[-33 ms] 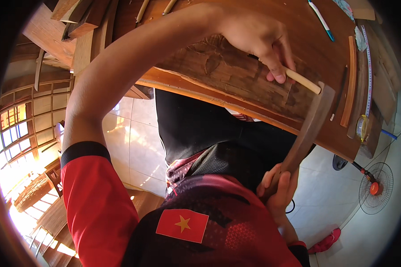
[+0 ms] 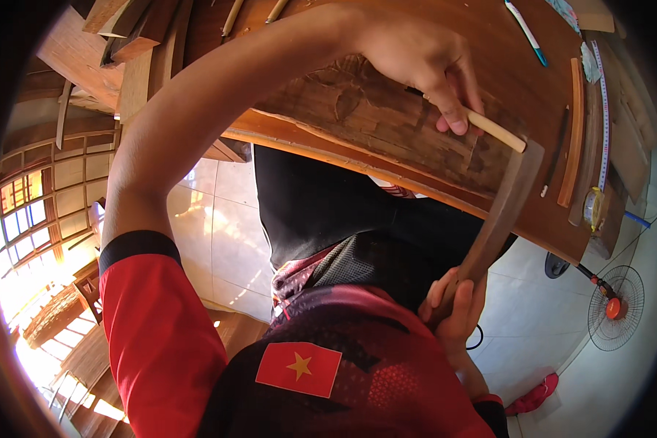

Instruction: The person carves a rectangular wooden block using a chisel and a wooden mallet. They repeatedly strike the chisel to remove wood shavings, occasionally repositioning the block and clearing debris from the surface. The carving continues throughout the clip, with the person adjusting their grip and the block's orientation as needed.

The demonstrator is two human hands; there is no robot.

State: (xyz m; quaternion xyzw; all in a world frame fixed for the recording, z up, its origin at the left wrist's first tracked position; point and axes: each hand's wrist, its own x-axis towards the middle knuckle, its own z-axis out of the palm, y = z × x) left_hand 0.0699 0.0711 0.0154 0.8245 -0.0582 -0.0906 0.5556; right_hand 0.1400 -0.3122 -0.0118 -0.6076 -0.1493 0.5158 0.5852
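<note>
My left hand (image 2: 434,77) reaches over the workbench, its fingers pinching the pale round wooden handle (image 2: 495,131) of a chisel. The blade end is hidden beneath the hand. Under it lies a rough brown carved board (image 2: 387,120) with relief shapes cut into its face. My right hand (image 2: 456,303), low by my side, is wrapped round the lower end of a dark flat wooden bar (image 2: 495,226). The bar slants up to the right, its top end against or just beside the butt of the chisel handle; I cannot tell whether they touch.
Two more pale-handled tools (image 2: 276,10) lie at the bench's far side. Toward the right are a white-and-teal pen (image 2: 525,33), a reddish wood strip (image 2: 573,135) and a tape measure (image 2: 593,208). Wood planks (image 2: 142,47) stack at far left. A fan (image 2: 615,309) stands right.
The top end of the wooden bar has shifted very slightly at the chisel handle's butt. My left hand and the board look the same.
</note>
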